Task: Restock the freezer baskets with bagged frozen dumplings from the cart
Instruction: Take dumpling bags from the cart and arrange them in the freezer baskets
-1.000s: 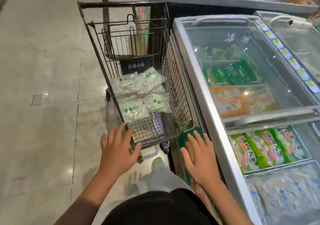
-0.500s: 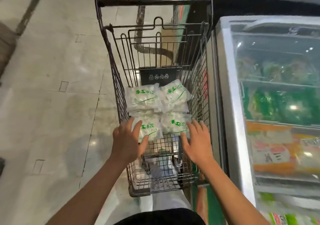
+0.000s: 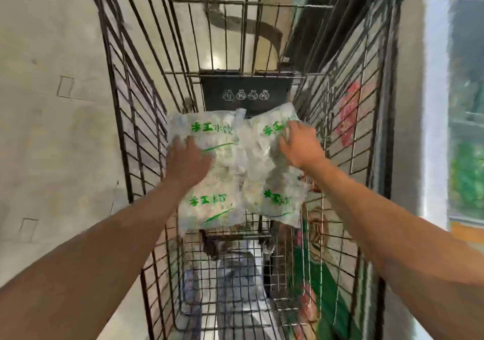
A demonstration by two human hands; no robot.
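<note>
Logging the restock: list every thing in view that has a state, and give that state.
Left hand: flat on the far-left dumpling bag, no clear grip.
Right hand: fingers on the far-right dumpling bag; grip unclear.
Near dumpling bags: lying in the cart, untouched.
Cart: holds four visible bags.
Freezer: blurred, lid state unclear.

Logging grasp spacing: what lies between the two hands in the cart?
In the head view, only overlapping dumpling bags lie between the left hand and right hand, inside the wire cart.
</note>
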